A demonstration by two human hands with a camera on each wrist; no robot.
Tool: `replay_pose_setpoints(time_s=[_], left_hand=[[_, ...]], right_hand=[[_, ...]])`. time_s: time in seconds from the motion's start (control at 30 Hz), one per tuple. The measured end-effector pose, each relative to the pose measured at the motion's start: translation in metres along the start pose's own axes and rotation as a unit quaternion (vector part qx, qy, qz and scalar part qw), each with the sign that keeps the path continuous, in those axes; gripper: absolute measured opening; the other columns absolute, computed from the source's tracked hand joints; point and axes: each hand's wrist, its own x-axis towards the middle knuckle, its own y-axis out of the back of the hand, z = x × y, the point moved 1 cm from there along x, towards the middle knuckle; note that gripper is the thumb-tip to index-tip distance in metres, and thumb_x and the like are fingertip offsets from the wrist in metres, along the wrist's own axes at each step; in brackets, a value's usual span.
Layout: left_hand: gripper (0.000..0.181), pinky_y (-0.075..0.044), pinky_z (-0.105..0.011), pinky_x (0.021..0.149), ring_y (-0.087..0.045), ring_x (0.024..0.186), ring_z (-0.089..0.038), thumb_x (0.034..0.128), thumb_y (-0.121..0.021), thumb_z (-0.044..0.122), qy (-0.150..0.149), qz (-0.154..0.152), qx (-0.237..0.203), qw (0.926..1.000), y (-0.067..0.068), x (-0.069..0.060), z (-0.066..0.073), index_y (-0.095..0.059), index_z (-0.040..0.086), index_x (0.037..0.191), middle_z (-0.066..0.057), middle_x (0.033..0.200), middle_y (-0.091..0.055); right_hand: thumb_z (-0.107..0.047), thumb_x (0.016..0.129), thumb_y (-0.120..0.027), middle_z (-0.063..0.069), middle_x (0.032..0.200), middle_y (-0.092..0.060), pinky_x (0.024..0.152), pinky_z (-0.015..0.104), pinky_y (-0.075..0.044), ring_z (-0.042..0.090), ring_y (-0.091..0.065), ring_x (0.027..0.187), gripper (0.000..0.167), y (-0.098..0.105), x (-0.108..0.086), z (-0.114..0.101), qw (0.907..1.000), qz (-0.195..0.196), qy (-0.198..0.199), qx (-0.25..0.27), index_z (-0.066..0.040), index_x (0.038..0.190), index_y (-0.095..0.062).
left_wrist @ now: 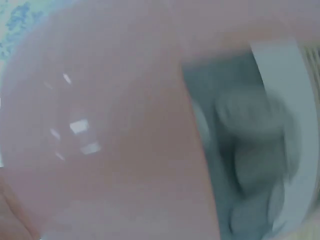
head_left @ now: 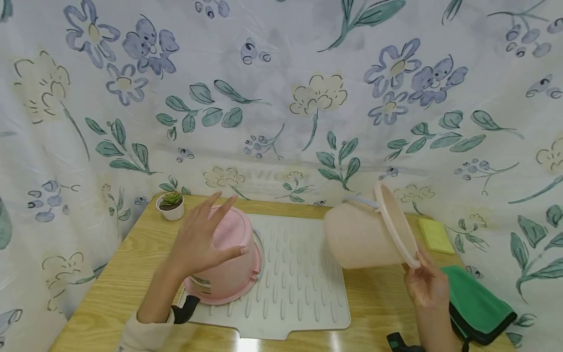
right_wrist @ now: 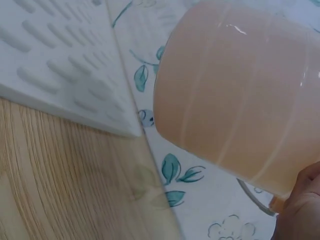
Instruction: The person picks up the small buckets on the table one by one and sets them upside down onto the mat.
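A pink bucket [head_left: 230, 276] stands upside down on the left part of the white ridged drying mat [head_left: 303, 274]. Spread fingers of my left hand [head_left: 193, 242] lie over its upper left side; whether they touch it I cannot tell. Close up in the left wrist view, the pink wall [left_wrist: 125, 165] carries a grey patterned label [left_wrist: 250, 150]. On the right, my right hand [head_left: 426, 283] grips the rim of a peach bucket [head_left: 360, 234], which is tilted on its side above the mat's right edge, mouth to the right. Its ribbed wall [right_wrist: 230, 95] fills much of the right wrist view.
A small potted succulent [head_left: 170, 204] sits at the table's back left corner. At the right lie a yellow sponge [head_left: 435, 235] and a green cloth [head_left: 477, 303] with black edging. A floral curtain [head_left: 272, 98] hangs behind the wooden table [head_left: 119, 278].
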Motion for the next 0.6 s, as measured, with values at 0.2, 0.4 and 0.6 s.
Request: replay_pose_setpoints(time_s=[0.2,0.4,0.6], left_hand=[[0.106,-0.033,-0.069,0.103,-0.036,0.141,-0.040,0.0690,-0.083,0.043,-0.019,0.044,-0.106,0.9932,0.000,-0.006,0.019,-0.026,0.030,0.158,-0.008,0.161,-0.027],[0.104,-0.030,-0.069,0.105,-0.030,0.145,-0.032,0.0693,-0.083,0.026,-0.034,0.068,-0.223,0.9717,-0.001,-0.013,0.032,-0.028,0.021,0.158,-0.006,0.161,-0.028],[0.101,-0.028,-0.054,0.111,-0.033,0.142,-0.023,0.0695,-0.081,0.015,-0.028,0.098,-0.288,0.9521,-0.004,-0.017,0.038,-0.030,0.014,0.156,-0.005,0.158,-0.032]], right_hand=[[-0.009,0.106,-0.010,0.031,0.126,-0.054,0.089,0.041,-0.056,0.044,-0.058,0.115,0.052,0.001,-0.003,0.013,0.9995,-0.003,-0.003,0.031,0.012,0.137,-0.046],[-0.009,0.106,-0.013,0.030,0.123,-0.055,0.085,0.040,-0.058,0.042,-0.060,0.112,0.049,0.003,-0.004,0.025,0.9994,0.011,0.008,0.032,0.012,0.136,-0.047],[-0.011,0.108,-0.012,0.029,0.125,-0.055,0.086,0.040,-0.057,0.040,-0.060,0.112,0.048,0.005,-0.008,0.039,0.9993,0.000,0.010,0.035,0.007,0.140,-0.042]])
